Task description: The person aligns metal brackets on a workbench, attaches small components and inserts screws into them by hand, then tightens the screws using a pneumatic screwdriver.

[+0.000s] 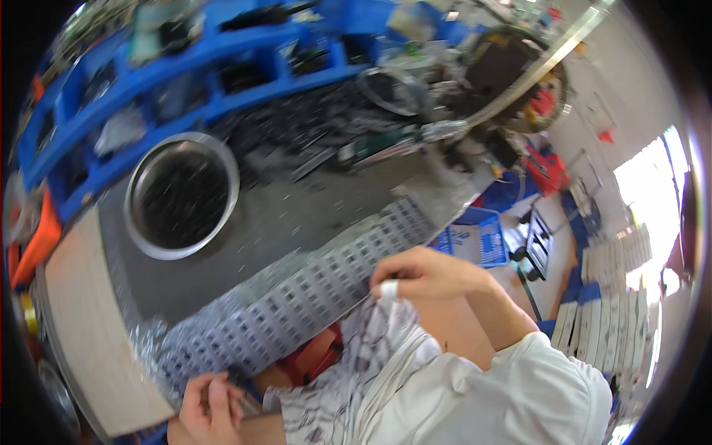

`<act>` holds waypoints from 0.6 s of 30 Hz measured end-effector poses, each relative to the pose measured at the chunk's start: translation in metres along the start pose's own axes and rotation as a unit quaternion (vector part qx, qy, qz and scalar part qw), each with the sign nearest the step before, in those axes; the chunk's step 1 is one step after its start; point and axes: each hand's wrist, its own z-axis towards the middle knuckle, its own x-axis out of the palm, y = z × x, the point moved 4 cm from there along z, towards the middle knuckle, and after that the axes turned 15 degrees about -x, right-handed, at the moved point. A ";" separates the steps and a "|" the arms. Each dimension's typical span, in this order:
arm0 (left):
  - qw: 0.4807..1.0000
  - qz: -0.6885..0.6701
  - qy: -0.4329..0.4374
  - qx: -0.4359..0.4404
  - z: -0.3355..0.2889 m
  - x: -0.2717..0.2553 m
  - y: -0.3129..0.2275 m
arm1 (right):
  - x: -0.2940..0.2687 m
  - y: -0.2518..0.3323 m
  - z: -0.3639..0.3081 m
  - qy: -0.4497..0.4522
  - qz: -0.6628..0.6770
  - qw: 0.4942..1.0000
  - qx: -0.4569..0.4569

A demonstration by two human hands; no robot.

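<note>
Perforated panel (285, 319): left hand (211, 406) curls by its left end, right hand (426, 273) at its near edge; grips indeterminable.

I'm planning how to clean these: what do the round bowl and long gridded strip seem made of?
Bowl: probably polished metal, judging by its bright, silvery reflections. Gridded strip: perhaps plastic, dullish; its even grey suggests that, but coated metal remains possible.

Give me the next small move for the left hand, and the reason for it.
I'd probably have the left hand smooth the clear plastic at the left end of the grey perforated panel: it looks bunched there, that hand is close by, and the right hand is at the panel's near edge.
</note>
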 end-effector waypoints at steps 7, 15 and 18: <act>0.998 -0.054 -0.009 0.020 0.008 0.009 -0.005 | -0.244 -0.063 -0.206 -0.466 -0.460 0.741 0.146; 0.999 -0.014 -0.032 0.026 -0.004 0.020 -0.014 | -0.387 -0.159 -0.210 -0.386 -0.632 0.628 0.237; 0.999 -0.001 -0.031 0.020 -0.015 0.015 -0.009 | -0.407 -0.182 -0.226 -0.367 -0.670 0.619 0.182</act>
